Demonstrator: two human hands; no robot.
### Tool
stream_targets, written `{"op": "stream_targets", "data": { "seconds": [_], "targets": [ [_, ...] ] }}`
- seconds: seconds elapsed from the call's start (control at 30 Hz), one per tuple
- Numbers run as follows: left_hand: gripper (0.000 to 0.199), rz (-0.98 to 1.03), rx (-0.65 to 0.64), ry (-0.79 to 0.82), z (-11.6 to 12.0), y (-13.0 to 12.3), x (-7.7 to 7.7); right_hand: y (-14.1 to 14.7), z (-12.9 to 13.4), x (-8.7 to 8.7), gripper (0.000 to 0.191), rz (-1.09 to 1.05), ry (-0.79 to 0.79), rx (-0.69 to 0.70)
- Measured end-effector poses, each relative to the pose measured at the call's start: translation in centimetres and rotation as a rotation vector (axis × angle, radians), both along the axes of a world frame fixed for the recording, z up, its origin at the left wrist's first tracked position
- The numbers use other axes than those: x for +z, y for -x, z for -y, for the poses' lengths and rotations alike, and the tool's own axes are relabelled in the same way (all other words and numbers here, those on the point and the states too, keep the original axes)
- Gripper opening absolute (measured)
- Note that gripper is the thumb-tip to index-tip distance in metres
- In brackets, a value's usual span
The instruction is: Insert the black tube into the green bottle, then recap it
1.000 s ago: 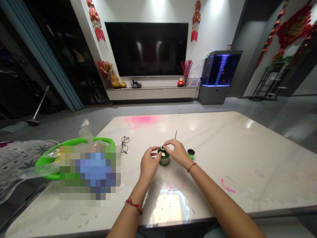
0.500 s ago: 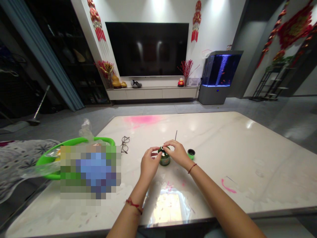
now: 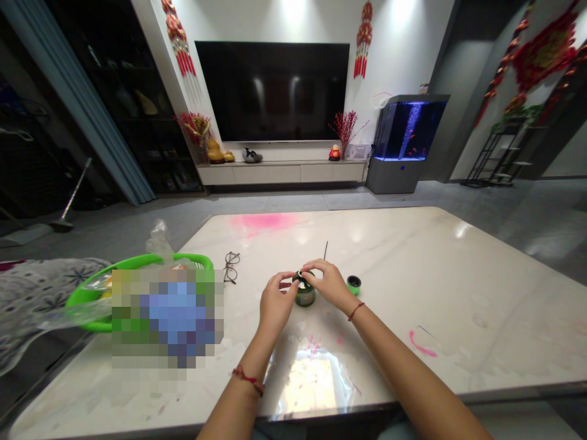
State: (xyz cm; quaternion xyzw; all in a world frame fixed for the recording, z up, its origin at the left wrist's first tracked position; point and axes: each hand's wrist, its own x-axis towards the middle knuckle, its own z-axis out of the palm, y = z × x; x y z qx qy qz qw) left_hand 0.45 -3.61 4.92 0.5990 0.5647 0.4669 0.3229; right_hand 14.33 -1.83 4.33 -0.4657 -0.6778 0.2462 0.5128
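A small dark-green glass bottle (image 3: 305, 298) stands upright on the pale table, with a label on its front. My left hand (image 3: 276, 299) is closed at the left of its neck, thumb and fingertips against the top. From the right, my right hand (image 3: 331, 285) pinches at the bottle's mouth, where a small white piece (image 3: 300, 274) shows between the fingertips. Fingers hide most of the neck. Just right of my right wrist sits a green cap (image 3: 353, 285) with a dark inside. Beyond the hands lies a thin black stick (image 3: 326, 249).
Eyeglasses (image 3: 232, 267) lie left of the hands. A green basket (image 3: 137, 261) with plastic bags occupies the table's left side, partly blurred out. Pink stains mark the marble tabletop (image 3: 458, 275). Across the floor are a TV cabinet (image 3: 279, 173) and a fish tank (image 3: 408, 131).
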Motion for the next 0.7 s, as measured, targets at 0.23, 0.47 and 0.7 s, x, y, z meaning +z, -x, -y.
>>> {"op": "stream_targets", "data": {
  "seconds": [0.23,0.47,0.7],
  "targets": [
    [0.023,-0.011,-0.005,-0.004,0.0,0.0,0.0,-0.9,-0.3,0.1,0.015,-0.027,0.038,-0.026],
    [0.022,-0.014,0.01,-0.004,0.0,0.0,0.0,-4.4,-1.5,-0.4,0.02,0.165,0.043,-0.289],
    [0.024,-0.016,0.018,0.008,0.1,0.0,0.1,-4.3,-0.4,-1.1,0.02,0.826,0.119,-0.387]
  ]
}}
